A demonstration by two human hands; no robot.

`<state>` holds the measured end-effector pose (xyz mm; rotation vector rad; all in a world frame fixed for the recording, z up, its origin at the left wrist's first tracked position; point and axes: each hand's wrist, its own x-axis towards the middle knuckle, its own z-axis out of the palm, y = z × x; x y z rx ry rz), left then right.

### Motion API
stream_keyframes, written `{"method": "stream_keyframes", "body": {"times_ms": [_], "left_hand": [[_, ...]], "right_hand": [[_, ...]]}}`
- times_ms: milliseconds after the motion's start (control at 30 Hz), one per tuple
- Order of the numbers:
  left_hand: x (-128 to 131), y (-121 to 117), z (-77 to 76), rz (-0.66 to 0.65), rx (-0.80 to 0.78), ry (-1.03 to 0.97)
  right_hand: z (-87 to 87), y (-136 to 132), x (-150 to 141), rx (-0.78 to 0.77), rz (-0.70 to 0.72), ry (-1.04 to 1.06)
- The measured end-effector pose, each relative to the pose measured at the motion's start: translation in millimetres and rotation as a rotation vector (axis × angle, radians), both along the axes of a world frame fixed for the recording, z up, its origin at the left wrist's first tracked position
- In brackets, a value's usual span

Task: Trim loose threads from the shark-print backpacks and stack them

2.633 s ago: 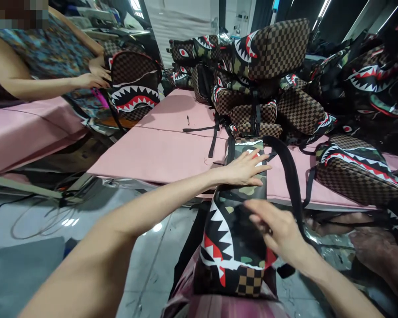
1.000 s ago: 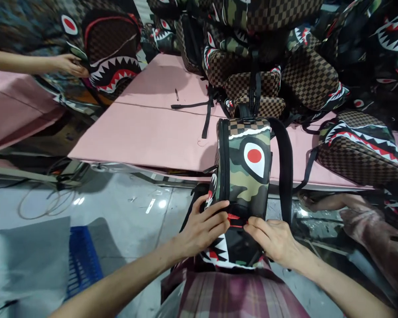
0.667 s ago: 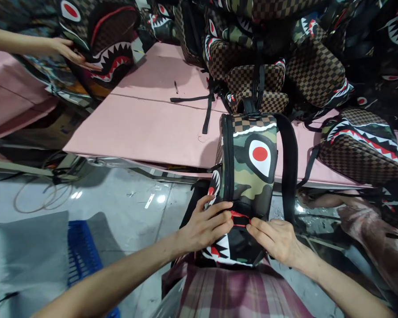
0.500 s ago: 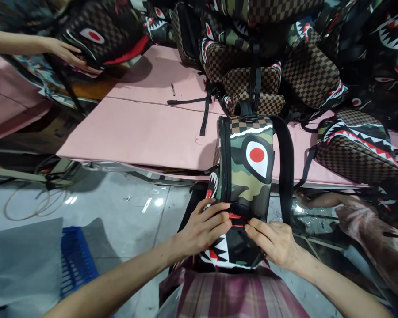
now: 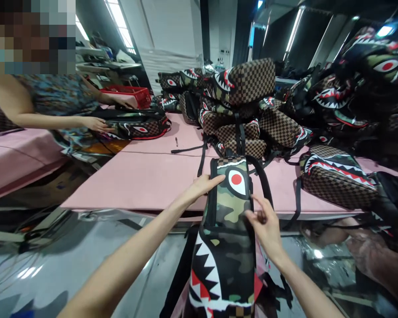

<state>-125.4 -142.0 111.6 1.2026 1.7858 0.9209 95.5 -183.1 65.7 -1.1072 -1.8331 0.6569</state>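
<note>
A camouflage backpack [image 5: 232, 247] with a red-and-white eye print and shark teeth lies lengthwise before me. Its top end rests on the pink table, and its lower end extends over my lap. My left hand [image 5: 205, 183] grips the bag's left side beside the eye, with the thumb on the front and the other fingers hidden behind the edge. At the right edge, my right hand [image 5: 265, 223] has its fingers loosely bent and apart, with the tips at the bag's side. A black shoulder strap [image 5: 263, 176] loops out on the right.
Checkered shark-print backpacks [image 5: 245, 84] are piled across the back of the pink table [image 5: 146, 176]. Another backpack [image 5: 341, 176] lies at the right. On the left, a co-worker's hand [image 5: 96, 124] touches a backpack [image 5: 139, 126]. Behind it stands a red crate [image 5: 129, 95].
My hands have left the red-trimmed opening in the middle of the backpack and moved up its sides toward the eye. That opening no longer shows. The view has tilted upward.
</note>
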Motion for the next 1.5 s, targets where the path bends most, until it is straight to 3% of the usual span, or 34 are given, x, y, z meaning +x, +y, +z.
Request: {"method": "stream_keyframes", "body": {"times_ms": [100, 200, 300, 367, 433, 500, 600, 667, 767, 900, 967, 1067, 1133, 1200, 1267, 1400, 1500], "left_hand": [[6.3, -7.2, 0.3, -0.032, 0.018, 0.143], [18.7, -42.0, 15.3, -0.029, 0.111, 0.251], [32.8, -89.1, 53.0, 0.001, 0.349, 0.362], [39.5, -112.8, 78.2, 0.007, 0.653, 0.491], [43.0, -123.0, 87.8, 0.033, 0.952, 0.638], [44.7, -118.5, 75.4, 0.081, 1.113, 0.767], [46.3, -93.8, 31.9, 0.141, 1.115, 0.869], [48.0, -78.1, 5.7, 0.154, 1.124, 0.915], [52.9, -69.2, -10.6, 0.164, 1.14, 0.973], [57.6, -70.5, -3.9, 0.161, 1.149, 0.962], [57.9, -70.8, -0.6, 0.149, 1.147, 0.943], [56.7, -72.2, -0.9, 0.135, 1.123, 0.923], [55.5, -74.7, -3.3, 0.137, 1.121, 0.907], [54.5, -77.7, -6.6, 0.137, 1.138, 0.89], [54.3, -80.2, -10.0, 0.135, 1.147, 0.887], [56.0, -81.5, -14.3, 0.155, 1.14, 0.885], [56.4, -81.5, -14.2, 0.149, 1.172, 0.877]], "right_hand": [[1.5, 10.8, 0.4, -0.205, -0.06, 0.098], [14.4, -7.9, 0.3, -0.184, 0.04, 0.102], [41.0, -39.4, 9.0, 0.084, 0.114, 0.125], [56.6, -50.6, 16.2, 0.336, 0.192, 0.156], [59.3, -49.4, 19.0, 0.526, 0.229, 0.181], [46.2, -38.4, 16.4, 0.591, 0.176, 0.174], [16.6, -14.1, 11.7, 0.545, 0.053, 0.107], [10.6, -1.1, 16.2, 0.496, 0.036, 0.05], [37.9, 7.6, 33.5, 0.542, 0.008, 0.036], [101.5, 12.3, 40.2, 0.761, -0.016, -0.024], [122.2, 15.2, 31.0, 0.831, 0.037, -0.136], [137.0, 19.4, 15.5, 0.873, 0.164, -0.246], [144.3, 24.3, 12.1, 0.839, 0.255, -0.206], [154.3, 34.3, 15.2, 0.761, 0.227, -0.108], [166.6, 49.5, 21.1, 0.686, 0.107, -0.097], [187.2, 77.1, 27.1, 0.572, 0.1, -0.355], [191.7, 80.8, 26.3, 0.534, 0.111, -0.423]]}}
